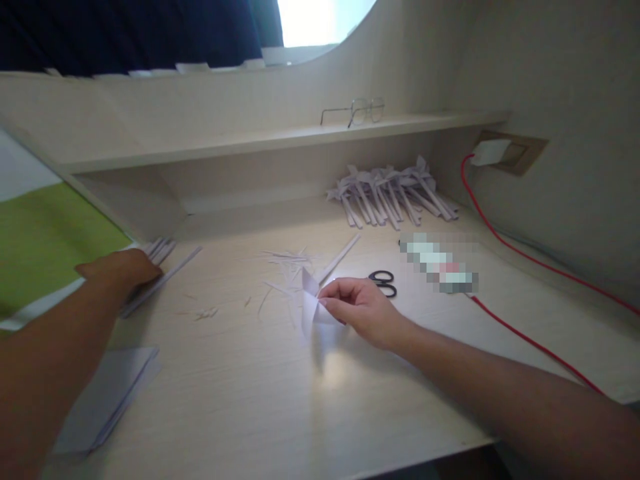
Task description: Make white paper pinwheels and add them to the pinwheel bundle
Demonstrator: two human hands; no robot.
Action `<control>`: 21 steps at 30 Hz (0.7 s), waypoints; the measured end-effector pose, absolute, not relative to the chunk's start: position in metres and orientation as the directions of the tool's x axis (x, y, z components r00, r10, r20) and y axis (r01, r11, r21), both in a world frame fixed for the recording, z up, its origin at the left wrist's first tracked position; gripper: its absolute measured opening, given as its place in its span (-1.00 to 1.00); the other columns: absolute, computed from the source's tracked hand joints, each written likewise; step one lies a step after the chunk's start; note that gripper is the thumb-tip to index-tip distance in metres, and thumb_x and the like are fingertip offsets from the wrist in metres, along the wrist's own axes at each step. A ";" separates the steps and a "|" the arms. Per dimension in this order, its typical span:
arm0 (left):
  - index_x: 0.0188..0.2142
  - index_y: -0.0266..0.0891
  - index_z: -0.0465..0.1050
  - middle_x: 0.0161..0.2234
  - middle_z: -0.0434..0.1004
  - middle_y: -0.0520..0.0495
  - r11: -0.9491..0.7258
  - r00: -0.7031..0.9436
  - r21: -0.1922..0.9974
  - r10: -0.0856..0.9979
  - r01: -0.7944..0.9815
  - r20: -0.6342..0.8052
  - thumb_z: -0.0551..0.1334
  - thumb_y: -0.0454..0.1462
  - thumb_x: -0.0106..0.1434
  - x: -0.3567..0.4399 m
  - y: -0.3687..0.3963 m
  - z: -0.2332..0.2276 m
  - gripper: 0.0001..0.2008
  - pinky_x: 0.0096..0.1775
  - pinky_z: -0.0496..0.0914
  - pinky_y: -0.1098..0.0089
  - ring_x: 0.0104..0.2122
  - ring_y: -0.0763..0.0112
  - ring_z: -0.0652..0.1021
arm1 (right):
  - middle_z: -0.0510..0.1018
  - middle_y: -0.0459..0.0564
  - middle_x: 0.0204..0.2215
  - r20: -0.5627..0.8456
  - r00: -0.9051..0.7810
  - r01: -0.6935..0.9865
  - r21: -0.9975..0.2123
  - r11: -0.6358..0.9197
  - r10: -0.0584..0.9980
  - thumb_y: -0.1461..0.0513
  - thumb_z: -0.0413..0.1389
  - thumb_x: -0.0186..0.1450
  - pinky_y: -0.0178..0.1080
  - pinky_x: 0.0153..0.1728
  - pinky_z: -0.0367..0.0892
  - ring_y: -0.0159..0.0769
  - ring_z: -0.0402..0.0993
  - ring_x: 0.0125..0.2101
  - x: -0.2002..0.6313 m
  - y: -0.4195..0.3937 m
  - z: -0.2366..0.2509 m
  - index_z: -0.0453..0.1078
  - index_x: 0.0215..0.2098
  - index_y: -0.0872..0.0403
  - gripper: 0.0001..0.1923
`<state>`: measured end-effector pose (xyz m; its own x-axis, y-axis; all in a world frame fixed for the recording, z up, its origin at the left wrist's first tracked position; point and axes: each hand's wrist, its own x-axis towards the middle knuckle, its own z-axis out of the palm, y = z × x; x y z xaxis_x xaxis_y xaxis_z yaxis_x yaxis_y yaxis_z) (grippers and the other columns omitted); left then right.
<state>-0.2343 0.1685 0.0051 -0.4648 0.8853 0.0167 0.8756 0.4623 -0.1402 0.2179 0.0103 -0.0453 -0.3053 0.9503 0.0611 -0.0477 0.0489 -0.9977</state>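
Pinching folded paper piece (314,308), right hand (361,308) fingers closed on it; left hand (121,268) flat on paper strips (161,267).

A home desk nook
We see a pale wooden desk (280,393), shelf (280,137) with glasses (357,110) (wire-framed), wall socket (510,152), curtain (125,33).

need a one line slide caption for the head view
Right hand pinches a folded white paper piece on the desk while the left hand rests on paper strips.
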 end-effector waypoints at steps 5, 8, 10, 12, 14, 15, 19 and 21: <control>-0.39 -0.25 0.34 -0.46 0.42 -0.02 0.480 -0.479 -0.004 0.876 0.877 0.064 0.37 0.18 -0.04 -0.222 0.158 0.026 -0.44 0.00 0.30 -0.20 -0.02 -0.24 0.48 | 0.40 -0.18 -0.60 0.067 -0.304 -0.023 -0.998 0.063 0.950 0.12 0.25 0.22 -0.31 -0.52 0.09 -0.43 0.21 -0.56 0.219 0.011 -0.045 0.56 -0.37 0.09 -0.81; -0.36 -0.24 0.42 -0.51 0.39 0.00 0.419 -0.429 0.116 0.899 0.901 0.087 0.39 0.10 0.02 -0.197 0.143 0.046 -0.53 0.04 0.30 -0.19 0.00 -0.20 0.47 | 0.41 -0.18 -0.61 0.075 -0.283 0.001 -0.997 0.079 0.956 0.12 0.25 0.20 -0.30 -0.52 0.10 -0.43 0.22 -0.57 0.219 0.013 -0.043 0.55 -0.38 0.10 -0.81; -0.32 -0.22 0.48 -0.53 0.43 0.02 0.332 -0.357 0.234 0.931 0.914 0.074 0.40 -0.02 0.02 -0.172 0.127 0.056 -0.64 0.03 0.37 -0.02 -0.05 -0.06 0.51 | 0.44 -0.17 -0.60 0.077 -0.256 0.013 -0.996 0.084 0.964 0.12 0.24 0.19 -0.30 -0.52 0.13 -0.43 0.24 -0.57 0.220 0.013 -0.041 0.55 -0.38 0.10 -0.81; -0.29 -0.23 0.50 -0.47 0.55 0.01 0.245 -0.277 0.390 0.961 0.887 0.026 0.33 -0.11 0.09 -0.143 0.107 0.059 -0.73 -0.12 0.47 0.13 -0.21 0.11 0.59 | 0.48 -0.15 -0.57 0.081 -0.218 0.011 -0.996 0.085 0.973 0.12 0.24 0.18 -0.31 -0.52 0.16 -0.43 0.27 -0.57 0.221 0.014 -0.039 0.55 -0.38 0.10 -0.80; -0.26 -0.21 0.47 -0.33 0.67 -0.05 0.164 -0.170 0.547 0.985 0.821 -0.040 0.25 -0.12 0.15 -0.114 0.084 0.056 -0.76 -0.23 0.53 0.24 -0.29 0.21 0.65 | 0.50 -0.14 -0.56 0.092 -0.184 0.006 -0.995 0.095 0.979 0.13 0.24 0.17 -0.31 -0.52 0.18 -0.43 0.29 -0.57 0.222 0.014 -0.038 0.55 -0.36 0.11 -0.80; -0.30 -0.20 0.45 -0.33 0.68 -0.07 0.136 -0.128 0.600 0.990 0.788 -0.056 0.24 -0.10 0.14 -0.100 0.073 0.052 -0.77 -0.27 0.54 0.26 -0.32 0.21 0.67 | 0.50 -0.14 -0.56 0.103 -0.166 0.003 -0.994 0.105 0.981 0.13 0.24 0.17 -0.31 -0.52 0.19 -0.43 0.29 -0.58 0.222 0.015 -0.037 0.55 -0.36 0.11 -0.80; -0.35 -0.15 0.37 -0.40 0.67 -0.07 -0.018 0.022 0.706 1.000 0.708 0.004 0.23 -0.06 0.11 -0.062 0.046 0.028 -0.77 -0.36 0.53 0.26 -0.39 0.18 0.67 | 0.45 -0.17 -0.61 0.155 -0.111 -0.009 -0.988 0.155 0.982 0.11 0.26 0.19 -0.31 -0.53 0.17 -0.43 0.27 -0.59 0.225 0.016 -0.033 0.54 -0.38 0.11 -0.79; -0.33 -0.13 0.41 -0.40 0.65 -0.04 -0.052 0.001 0.586 0.996 0.809 0.087 0.25 -0.06 0.13 -0.061 0.052 0.019 -0.78 -0.33 0.49 0.27 -0.38 0.20 0.66 | 0.43 -0.17 -0.62 0.182 -0.087 -0.001 -0.983 0.183 0.979 0.09 0.26 0.21 -0.30 -0.53 0.17 -0.42 0.27 -0.59 0.228 0.018 -0.031 0.54 -0.39 0.11 -0.78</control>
<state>-0.0607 0.0519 0.0193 0.0008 0.9962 0.0872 0.8089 -0.0519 0.5856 0.2275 0.0178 -0.0309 -0.0867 0.9795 0.1819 -0.0010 0.1825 -0.9832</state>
